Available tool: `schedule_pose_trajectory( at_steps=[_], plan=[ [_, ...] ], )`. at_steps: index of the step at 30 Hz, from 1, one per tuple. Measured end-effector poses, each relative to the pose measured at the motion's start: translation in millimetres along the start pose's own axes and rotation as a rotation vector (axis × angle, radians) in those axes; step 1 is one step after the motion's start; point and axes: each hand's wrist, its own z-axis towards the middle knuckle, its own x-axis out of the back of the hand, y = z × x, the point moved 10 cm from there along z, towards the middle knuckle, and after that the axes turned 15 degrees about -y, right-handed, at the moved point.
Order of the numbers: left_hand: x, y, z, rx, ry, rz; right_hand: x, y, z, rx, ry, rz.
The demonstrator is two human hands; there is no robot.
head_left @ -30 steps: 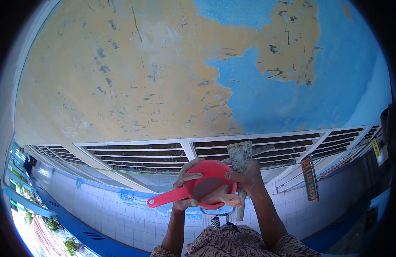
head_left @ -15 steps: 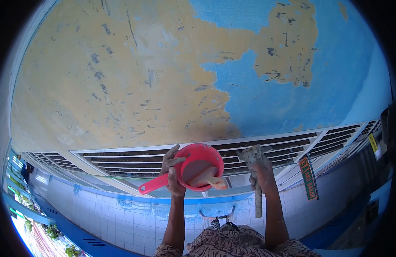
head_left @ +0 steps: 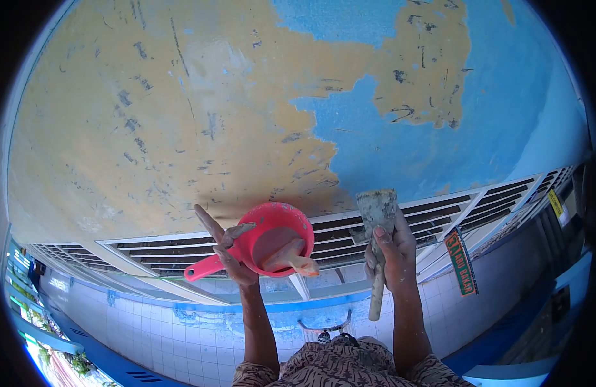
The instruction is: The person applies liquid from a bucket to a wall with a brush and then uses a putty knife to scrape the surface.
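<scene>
My left hand (head_left: 235, 251) is closed around the side of a red plastic dipper (head_left: 309, 224), with one finger stretched out toward the wall. Inside the dipper lies a greyish wet mix, and a pale handle-like piece with an orange end (head_left: 298, 259) leans over its rim. My right hand (head_left: 395, 257) grips a putty-smeared scraper (head_left: 377, 209). Its wide blade points up, the thumb presses near the blade's base, and the handle hangs below the hand. Both tools are held in front of the louvred opening, below the painted wall.
The wall (head_left: 246, 116) has scuffed tan patches beside blue paint (head_left: 433, 155). Below it run white louvres (head_left: 162, 248). A green-and-orange sign (head_left: 459, 263) hangs at the right. White floor tiles (head_left: 162, 329) lie beneath, and a metal-framed stand (head_left: 324, 322) is near my body.
The dipper has shifted left and slightly upward with my left hand, and a finger has stretched out. The scraper has risen, its blade turned more upright and broadside to view.
</scene>
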Motion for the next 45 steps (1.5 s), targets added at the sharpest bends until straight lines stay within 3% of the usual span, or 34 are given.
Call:
schedule_pose_trajectory(
  at_steps=[3,7,11,13,15,19,21,24,28,30,40,45],
  plan=[
    [11,-17,10,0.037,-0.071,-0.197,-16,-28,12,0.129,0.013,-0.199],
    [3,-8,25,0.003,-0.008,-0.239,-35,-43,35,0.341,0.019,-0.028],
    [13,-24,18,0.041,0.084,-0.011,-40,-32,57,0.264,0.030,-0.190],
    [13,-28,13,0.015,-0.029,0.067,-40,-32,61,0.328,0.071,-0.318],
    [32,-71,-6,0.256,0.198,-0.233,-42,-23,65,0.263,0.062,-0.281],
    [18,-59,1,0.312,0.160,-0.409,-38,-10,70,0.243,0.131,-0.314],
    [5,-53,5,0.351,0.137,-0.531,-47,-21,69,0.347,0.135,-0.790],
    [7,-58,6,0.418,0.248,-0.479,-61,-33,64,0.419,0.136,-0.985],
    [3,-57,7,0.455,0.286,-0.524,-57,-29,64,0.366,0.104,-1.013],
    [7,-63,6,0.438,0.271,-0.527,-61,-37,57,0.475,0.096,-1.090],
    [4,-65,6,0.488,0.230,-0.535,-48,-24,60,0.468,0.069,-1.060],
    [2,-67,5,0.511,0.220,-0.597,-67,-54,72,0.501,0.057,-1.037]
  ],
)
